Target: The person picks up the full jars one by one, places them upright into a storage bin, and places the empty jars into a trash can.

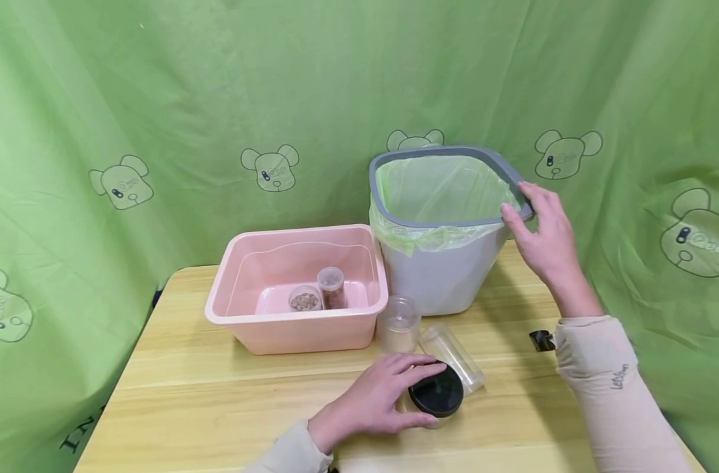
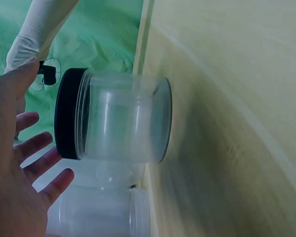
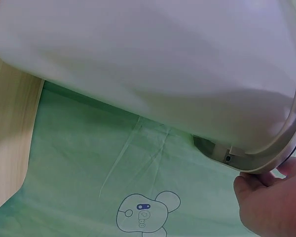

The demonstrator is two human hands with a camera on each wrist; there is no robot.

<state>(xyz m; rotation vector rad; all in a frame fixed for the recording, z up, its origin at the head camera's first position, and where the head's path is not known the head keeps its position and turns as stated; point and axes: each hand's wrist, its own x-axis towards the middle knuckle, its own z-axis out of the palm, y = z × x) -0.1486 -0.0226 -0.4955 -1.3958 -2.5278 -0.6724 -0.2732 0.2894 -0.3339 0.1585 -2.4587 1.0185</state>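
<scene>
A clear jar with a black lid stands upright on the table. My left hand is beside and partly over that lid, its fingers spread; in the left wrist view they look loosely bent, and whether a fingertip touches the lid is hard to tell. At the back right, my right hand grips the grey rim of a trash bin, thumb on the inner side and fingers outside. A pale green bag lines the bin. In the right wrist view the fingers are at the rim's corner.
Left of the bin stands a pink basin holding two small containers with brownish contents. Between bin and lidded jar are a clear jar and a clear cylindrical container. Green curtain surrounds the wooden table.
</scene>
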